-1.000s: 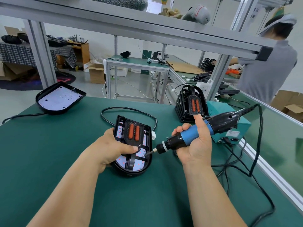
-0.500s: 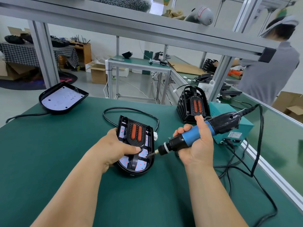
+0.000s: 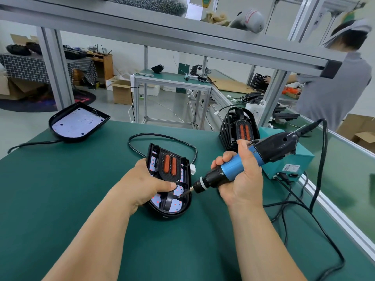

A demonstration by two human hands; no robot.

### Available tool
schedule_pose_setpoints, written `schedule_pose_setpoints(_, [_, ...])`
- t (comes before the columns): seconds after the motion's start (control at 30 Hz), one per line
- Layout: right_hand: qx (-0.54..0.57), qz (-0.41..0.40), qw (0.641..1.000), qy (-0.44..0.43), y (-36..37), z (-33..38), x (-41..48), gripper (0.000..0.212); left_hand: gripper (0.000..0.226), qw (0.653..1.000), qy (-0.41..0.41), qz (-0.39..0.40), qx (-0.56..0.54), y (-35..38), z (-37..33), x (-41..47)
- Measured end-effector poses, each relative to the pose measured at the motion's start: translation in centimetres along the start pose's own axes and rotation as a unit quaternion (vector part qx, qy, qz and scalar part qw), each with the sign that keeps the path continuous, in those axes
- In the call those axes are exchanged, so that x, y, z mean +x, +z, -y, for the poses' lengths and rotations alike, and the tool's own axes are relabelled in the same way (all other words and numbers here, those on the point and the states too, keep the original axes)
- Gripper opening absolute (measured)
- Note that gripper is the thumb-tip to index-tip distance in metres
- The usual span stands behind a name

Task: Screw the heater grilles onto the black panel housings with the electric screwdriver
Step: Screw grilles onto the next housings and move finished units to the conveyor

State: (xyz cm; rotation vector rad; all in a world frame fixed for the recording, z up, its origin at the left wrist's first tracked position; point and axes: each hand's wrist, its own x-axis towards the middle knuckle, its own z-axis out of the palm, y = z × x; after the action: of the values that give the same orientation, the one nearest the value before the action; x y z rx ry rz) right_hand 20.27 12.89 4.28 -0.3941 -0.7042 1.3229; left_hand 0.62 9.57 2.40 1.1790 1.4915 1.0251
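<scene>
Grille (image 3: 169,166) lies in the black housing (image 3: 183,210), flat on the green bench (image 3: 60,199) just in front of me. The risk I see is the slant of the screwdriver (image 3: 237,169): it comes in low from the right, so I think the bit (image 3: 185,193) could ride out of the screw head, chew it, or skid onto the white board (image 3: 176,205) under the grille. Driven crooked, the screw might also bite the plastic wrong. I cannot tell whether a screw sits on the tip; it is too small. My thumb (image 3: 169,186) lies just beside the bit, so a slip could catch it. The cord (image 3: 323,159) hanging off the tool's tail could tug my aim. My left hand (image 3: 148,183) curls round the housing's left edge, thumb pressing on the grille. My right hand (image 3: 241,185) is wrapped tight round the blue barrel, index finger up near the black part.
</scene>
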Motion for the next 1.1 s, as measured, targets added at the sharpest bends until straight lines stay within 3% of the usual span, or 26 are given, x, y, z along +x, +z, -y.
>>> schedule_pose_setpoints(0.5, [0.001, -0.005, 1.0, 0.004, 0.0, -0.1, 0.0, 0.011, 0.076, 0.999, -0.008, -0.032, 0.029, 0.5, -0.4, -0.2])
schedule_pose_setpoints(0.77, [0.031, -0.052, 0.998, 0.03, -0.6, -0.1, 0.3, 0.031, 0.056, 0.994, 0.035, -0.059, 0.09, 0.7, -0.8, -0.6])
schedule_pose_setpoints(1.1, [0.033, -0.051, 0.998, 0.031, -0.8, -0.2, 0.6, 0.033, 0.059, 0.992, 0.035, -0.055, 0.106, 0.8, -0.9, -0.4])
